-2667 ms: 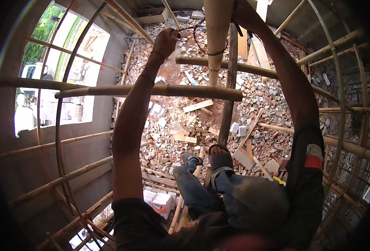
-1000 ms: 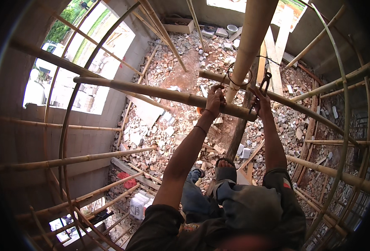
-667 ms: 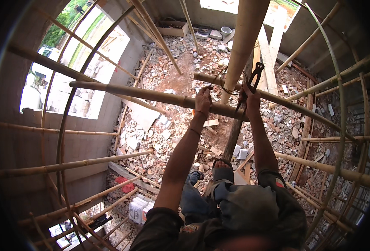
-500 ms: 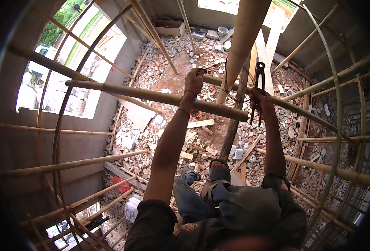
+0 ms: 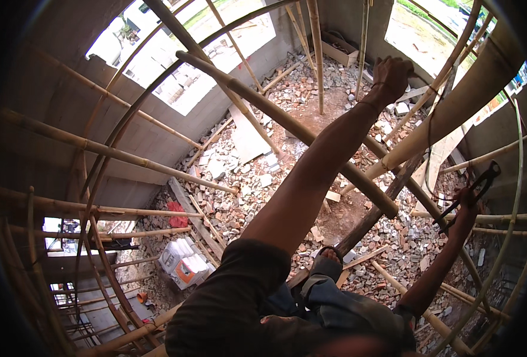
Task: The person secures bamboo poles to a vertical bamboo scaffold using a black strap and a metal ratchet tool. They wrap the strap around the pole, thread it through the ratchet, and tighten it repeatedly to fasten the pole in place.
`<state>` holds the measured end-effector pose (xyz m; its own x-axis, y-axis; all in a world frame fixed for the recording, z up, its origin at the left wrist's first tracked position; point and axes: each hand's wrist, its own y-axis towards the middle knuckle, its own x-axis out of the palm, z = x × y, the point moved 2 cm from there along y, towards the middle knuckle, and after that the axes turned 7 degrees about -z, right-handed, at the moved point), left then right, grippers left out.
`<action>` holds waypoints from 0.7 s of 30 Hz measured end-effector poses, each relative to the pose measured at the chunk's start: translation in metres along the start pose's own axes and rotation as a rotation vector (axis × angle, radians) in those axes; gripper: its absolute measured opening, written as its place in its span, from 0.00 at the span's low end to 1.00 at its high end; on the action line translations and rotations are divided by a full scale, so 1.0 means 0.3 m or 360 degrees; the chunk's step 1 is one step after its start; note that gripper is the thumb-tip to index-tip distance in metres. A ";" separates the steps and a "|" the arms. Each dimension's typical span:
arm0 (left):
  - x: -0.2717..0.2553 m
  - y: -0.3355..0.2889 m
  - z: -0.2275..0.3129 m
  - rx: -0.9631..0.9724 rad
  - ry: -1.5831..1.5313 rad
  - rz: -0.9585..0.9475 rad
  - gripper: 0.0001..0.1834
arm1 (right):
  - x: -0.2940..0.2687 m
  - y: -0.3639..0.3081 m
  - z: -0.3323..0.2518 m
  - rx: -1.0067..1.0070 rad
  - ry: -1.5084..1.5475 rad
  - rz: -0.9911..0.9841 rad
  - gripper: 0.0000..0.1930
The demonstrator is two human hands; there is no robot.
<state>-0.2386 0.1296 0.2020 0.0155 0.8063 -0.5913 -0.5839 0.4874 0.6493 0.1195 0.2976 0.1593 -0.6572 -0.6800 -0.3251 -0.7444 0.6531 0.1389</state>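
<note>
My left hand point(image 5: 392, 78) is raised beyond the crossing poles, its fingers closed on what looks like a thin dark wire point(image 5: 428, 128), which loops down beside a thick bamboo pole point(image 5: 454, 128). In my right hand point(image 5: 468, 203) are dark metal pincers point(image 5: 485, 180), jaws pointing up and away, handles running below the fist. A cut bamboo pole point(image 5: 287, 119) passes under my left forearm and ends between my arms. Behind it another horizontal pole point(image 5: 415, 189) crosses the thick bamboo. What the left fingertips do is partly hidden.
My sandalled foot point(image 5: 330, 256) rests by a dark wooden pole point(image 5: 367, 223) high above broken brick rubble point(image 5: 263, 172). Bamboo poles point(image 5: 138, 157) surround me on both sides. A white bucket-like container point(image 5: 183, 265) and a red cloth point(image 5: 180, 214) lie at lower left; window openings point(image 5: 186, 59) are beyond.
My view has swung, shifting the scene rightward and tilting it. My left arm now stretches farther out, and my right hand with the pincers has moved away from the pole joint to the right.
</note>
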 end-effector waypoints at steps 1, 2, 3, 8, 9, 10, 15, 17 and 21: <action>-0.001 0.053 0.015 -0.0099 -0.0102 0.0009 0.05 | -0.009 0.026 -0.021 0.0123 0.0253 0.0066 0.09; -0.013 0.106 0.042 -0.0035 -0.0116 0.0167 0.05 | -0.013 0.053 -0.054 0.0053 0.0638 0.0017 0.10; -0.029 0.158 0.071 0.0007 -0.0129 0.0303 0.04 | -0.018 0.072 -0.090 -0.0103 0.1000 -0.0055 0.11; -0.167 0.371 0.152 0.0224 0.0032 0.0376 0.05 | -0.124 0.063 -0.299 -0.0019 0.0907 -0.0315 0.13; -0.191 0.396 0.163 0.0299 0.0138 0.0375 0.05 | -0.134 0.046 -0.330 0.0005 0.0716 -0.0343 0.13; -0.206 0.410 0.172 0.0318 0.0260 0.0293 0.05 | -0.134 0.016 -0.345 0.0024 0.0654 -0.0344 0.12; -0.236 0.447 0.235 0.0427 0.0402 0.0134 0.06 | -0.121 -0.014 -0.337 0.0125 0.0597 -0.0302 0.10; -0.253 0.449 0.261 0.0496 0.0640 0.0107 0.06 | -0.150 0.005 -0.317 0.0093 0.0673 -0.0320 0.10; -0.254 0.394 0.317 0.0949 0.0748 0.0084 0.15 | -0.269 -0.001 -0.266 0.0001 0.0876 0.0152 0.10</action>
<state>-0.2316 0.1577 0.3691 -0.4256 0.6708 -0.6073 -0.0349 0.6585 0.7518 0.1633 0.3257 0.2601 -0.6864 -0.6914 0.2253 -0.6787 0.7204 0.1431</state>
